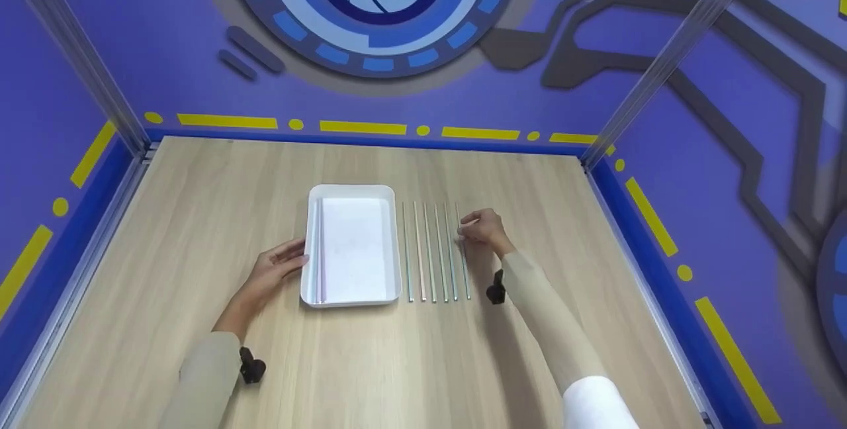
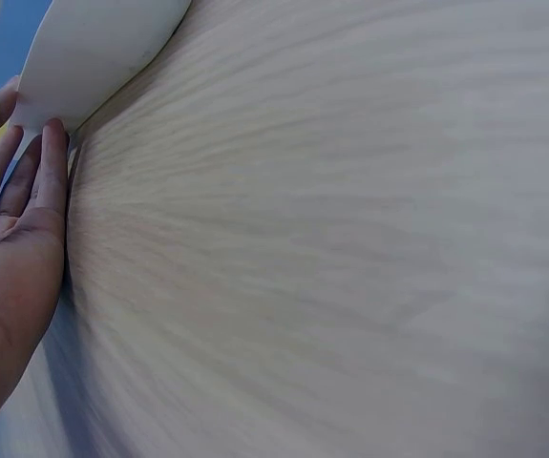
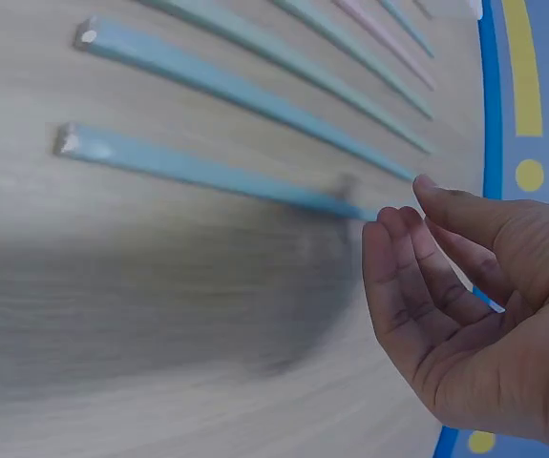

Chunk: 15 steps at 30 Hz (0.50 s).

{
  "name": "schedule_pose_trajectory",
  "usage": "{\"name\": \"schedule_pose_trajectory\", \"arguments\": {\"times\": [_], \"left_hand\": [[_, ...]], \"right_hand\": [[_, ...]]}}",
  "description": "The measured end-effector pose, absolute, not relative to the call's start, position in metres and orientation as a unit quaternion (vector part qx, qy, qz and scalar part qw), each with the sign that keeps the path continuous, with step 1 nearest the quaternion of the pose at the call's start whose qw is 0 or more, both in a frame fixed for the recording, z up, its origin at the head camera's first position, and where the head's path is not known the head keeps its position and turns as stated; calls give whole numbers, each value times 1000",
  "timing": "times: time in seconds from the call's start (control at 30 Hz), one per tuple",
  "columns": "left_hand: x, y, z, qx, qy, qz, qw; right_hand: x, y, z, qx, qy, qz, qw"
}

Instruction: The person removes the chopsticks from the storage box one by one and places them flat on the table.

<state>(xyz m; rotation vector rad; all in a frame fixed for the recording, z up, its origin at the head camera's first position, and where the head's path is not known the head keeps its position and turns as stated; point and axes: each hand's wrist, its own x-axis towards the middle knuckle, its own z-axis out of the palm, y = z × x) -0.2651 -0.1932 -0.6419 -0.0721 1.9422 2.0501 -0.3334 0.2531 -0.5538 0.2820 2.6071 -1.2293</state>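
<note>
Wooden desk [image 1: 370, 363]; white tray [image 1: 351, 190] right of straight-fingered left hand [image 1: 274, 267], touching; thin sticks [image 1: 322, 250] inside; right hand [image 1: 486, 227] at outermost stick [image 1: 465, 270], pinch unclear.

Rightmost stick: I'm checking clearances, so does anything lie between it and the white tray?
Yes: the other five sticks lie spaced side by side on the table, between the rightmost stick and the white tray.
</note>
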Motion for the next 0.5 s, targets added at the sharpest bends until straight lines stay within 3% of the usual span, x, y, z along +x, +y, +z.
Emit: {"name": "schedule_pose_trajectory", "arguments": {"times": [0.5], "left_hand": [[-266, -193, -641, -17, 675, 725, 136]], "right_hand": [[-351, 156, -530, 16, 859, -485, 163]]}}
